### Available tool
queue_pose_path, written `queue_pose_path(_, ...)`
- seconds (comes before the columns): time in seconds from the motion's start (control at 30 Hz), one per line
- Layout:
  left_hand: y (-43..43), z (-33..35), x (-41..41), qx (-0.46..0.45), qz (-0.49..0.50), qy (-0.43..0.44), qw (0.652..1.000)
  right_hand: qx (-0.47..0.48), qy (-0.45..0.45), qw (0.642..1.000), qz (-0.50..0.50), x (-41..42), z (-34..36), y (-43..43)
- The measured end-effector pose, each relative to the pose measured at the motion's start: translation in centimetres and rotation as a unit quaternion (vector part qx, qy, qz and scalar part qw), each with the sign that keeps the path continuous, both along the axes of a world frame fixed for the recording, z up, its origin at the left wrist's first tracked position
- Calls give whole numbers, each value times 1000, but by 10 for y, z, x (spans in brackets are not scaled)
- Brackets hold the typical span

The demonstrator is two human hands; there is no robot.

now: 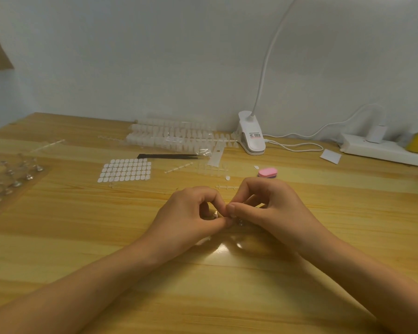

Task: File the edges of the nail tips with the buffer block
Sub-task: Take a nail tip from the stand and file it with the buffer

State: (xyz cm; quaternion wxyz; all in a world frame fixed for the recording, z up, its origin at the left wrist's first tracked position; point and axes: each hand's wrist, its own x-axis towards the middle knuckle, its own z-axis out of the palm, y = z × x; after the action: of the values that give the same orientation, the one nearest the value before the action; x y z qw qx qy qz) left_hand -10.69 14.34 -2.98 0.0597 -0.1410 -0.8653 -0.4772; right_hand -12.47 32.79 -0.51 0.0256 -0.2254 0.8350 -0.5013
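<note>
Hands meet at the centre of my wooden table; my left hand and right hand pinch fingertips together on something tiny, which I cannot identify; the pink buffer block lies untouched just beyond my right hand; strips of nail tips lie farther back by the wall.

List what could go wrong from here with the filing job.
1. Both hands, left hand and right hand, pinch something tiny between their fingers; it could slip and get lost on the table.
2. The pink buffer block lies untouched behind the right hand; reaching for it means letting go with one hand.
3. Loose nail tips nearby could be knocked away.
</note>
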Motion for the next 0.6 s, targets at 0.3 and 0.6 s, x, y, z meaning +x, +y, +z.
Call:
queue_pose_path(0.3,0,-2,0,3,-6,12,1000,-2,-37,999,-2,0,0,-3)
queue_pose_path(0.6,-23,16,-5,-53,-106,-57,991,66,47,993,-82,-44,25,47)
